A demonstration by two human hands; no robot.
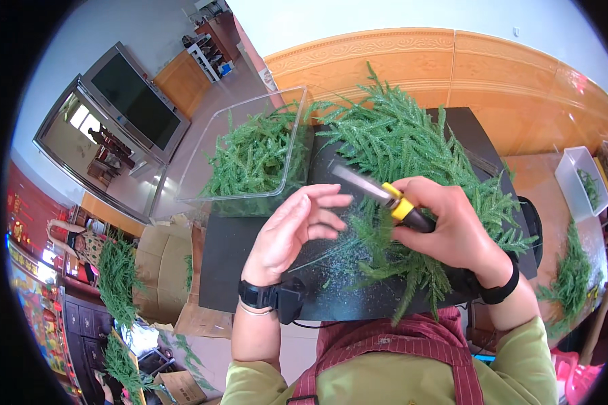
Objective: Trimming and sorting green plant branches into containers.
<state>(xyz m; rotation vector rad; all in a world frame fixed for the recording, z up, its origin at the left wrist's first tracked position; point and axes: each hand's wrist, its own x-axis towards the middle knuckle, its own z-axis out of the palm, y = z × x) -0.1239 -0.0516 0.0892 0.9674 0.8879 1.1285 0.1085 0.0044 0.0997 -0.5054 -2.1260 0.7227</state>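
Observation:
My right hand (446,219) is closed around the black-and-yellow handle of a knife (402,208). Its blade points up and to the left and is slightly blurred. My left hand (296,226) is raised left of the blade, fingers apart and holding nothing. Below the knife lies a feathery green sprig (385,253), its thin stems running left over the table. Whether my right hand touches it I cannot tell. A large pile of green fern-like branches (412,142) covers the far right of the dark table (226,270). Small pale bits lie scattered beneath my hands.
A clear plastic bin (284,192) full of cut green pieces stands at the table's far left. Cardboard (162,270) and more branches (118,277) are on the left. At right, a white tub (581,182) stands near other greenery (571,277). Behind the table runs a wood-panelled wall (358,57).

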